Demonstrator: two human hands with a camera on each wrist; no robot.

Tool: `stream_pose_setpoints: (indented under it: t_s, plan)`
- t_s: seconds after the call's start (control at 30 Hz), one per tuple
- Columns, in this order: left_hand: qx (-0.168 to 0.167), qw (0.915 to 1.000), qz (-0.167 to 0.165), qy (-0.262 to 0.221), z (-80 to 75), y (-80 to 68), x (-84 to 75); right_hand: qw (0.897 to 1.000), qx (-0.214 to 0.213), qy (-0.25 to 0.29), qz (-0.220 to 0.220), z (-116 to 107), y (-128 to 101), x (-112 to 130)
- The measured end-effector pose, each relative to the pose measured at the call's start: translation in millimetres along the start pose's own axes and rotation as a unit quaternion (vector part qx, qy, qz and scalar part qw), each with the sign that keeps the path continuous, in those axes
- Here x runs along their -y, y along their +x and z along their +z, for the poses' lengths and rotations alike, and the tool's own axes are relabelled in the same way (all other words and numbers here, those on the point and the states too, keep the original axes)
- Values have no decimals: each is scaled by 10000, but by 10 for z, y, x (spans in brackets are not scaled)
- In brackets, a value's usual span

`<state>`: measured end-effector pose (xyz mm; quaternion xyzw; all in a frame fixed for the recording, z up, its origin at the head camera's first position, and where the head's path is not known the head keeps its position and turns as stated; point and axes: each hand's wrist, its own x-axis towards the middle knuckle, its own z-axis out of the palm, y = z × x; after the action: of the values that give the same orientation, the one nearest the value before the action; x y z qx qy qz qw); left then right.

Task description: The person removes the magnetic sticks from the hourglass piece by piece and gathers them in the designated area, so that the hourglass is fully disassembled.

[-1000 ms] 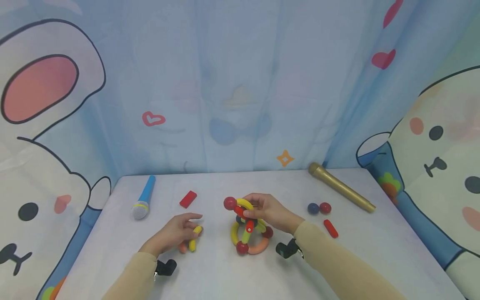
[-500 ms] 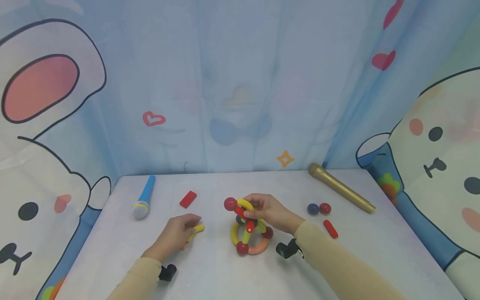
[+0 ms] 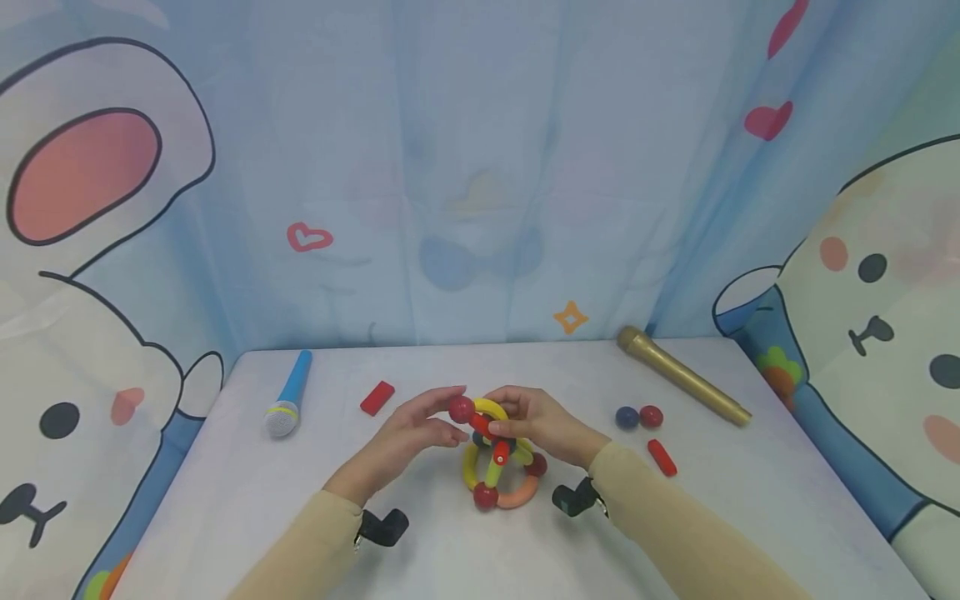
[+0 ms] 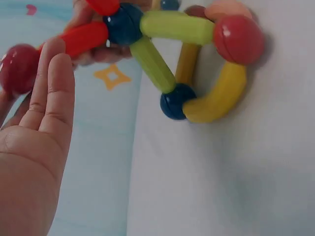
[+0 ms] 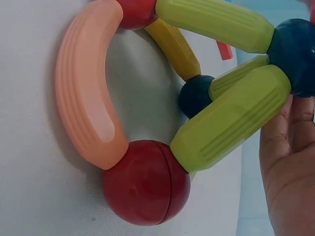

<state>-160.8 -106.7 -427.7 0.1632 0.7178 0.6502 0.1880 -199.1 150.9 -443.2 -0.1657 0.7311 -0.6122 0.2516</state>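
A toy structure (image 3: 487, 483) of coloured rods and balls stands at the middle of the white table (image 3: 225, 500). My right hand (image 3: 536, 421) grips its top, fingers curled round the red rod and yellow arc there. My left hand (image 3: 405, 437) has come up from the left with straight fingers, its fingertips at the red ball (image 3: 460, 408) on the structure's upper left end. In the left wrist view the flat palm (image 4: 34, 147) lies beside that red ball (image 4: 17, 69), with the structure (image 4: 177, 27) beyond. The right wrist view shows the structure (image 5: 226, 123) close up and my right hand (image 5: 290, 172).
A blue microphone (image 3: 288, 404) and a red block (image 3: 377, 397) lie at the back left. At the right lie a gold microphone (image 3: 682, 375), a blue ball (image 3: 626, 417), a red ball (image 3: 650, 416) and a red rod (image 3: 662, 457). A printed curtain hangs behind the table.
My left hand left the spot with the yellow rod and moved right and up to the structure's red ball. The yellow and orange pieces no longer show. The right hand stayed put.
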Motion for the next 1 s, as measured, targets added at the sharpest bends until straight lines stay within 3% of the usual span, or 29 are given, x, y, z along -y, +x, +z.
stream_pose_setpoints:
  t_s: [0.2, 0.6, 0.83, 1.0]
  plan:
    - [59, 9998, 28, -213, 121, 103, 14, 9996, 19, 285, 22, 16, -5, 5]
    - [-185, 9988, 164, -415, 244, 145, 103, 9983, -228, -528, 23, -92, -80, -52]
    - [-240, 9973, 138, -687, 340, 176, 144, 9989, -406, -245, -63, -152, -117, -45]
    - [-206, 9969, 40, -754, 391, 174, 144, 9972, -579, -460, -124, -177, -126, 22]
